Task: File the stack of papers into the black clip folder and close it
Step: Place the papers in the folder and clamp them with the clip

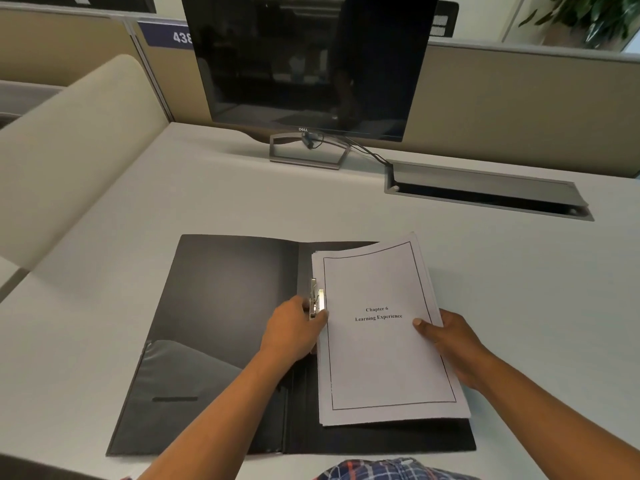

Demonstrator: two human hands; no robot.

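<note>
The black clip folder (214, 327) lies open and flat on the desk in front of me. A stack of white papers (381, 358), top sheet reading "Chapter 6 Learning Experience", rests on the folder's right half, slightly askew. The metal clip (318, 299) stands near the spine at the stack's left edge. My left hand (294, 329) grips the clip's lever, thumb against the paper edge. My right hand (450, 341) holds the stack's right edge, thumb on top.
A dark monitor (308, 64) on a stand sits at the back of the white desk (173, 188). A grey cable tray (485, 192) with its lid raised lies to the back right. Beige partitions enclose the desk; a cream chair back (69, 150) is at left.
</note>
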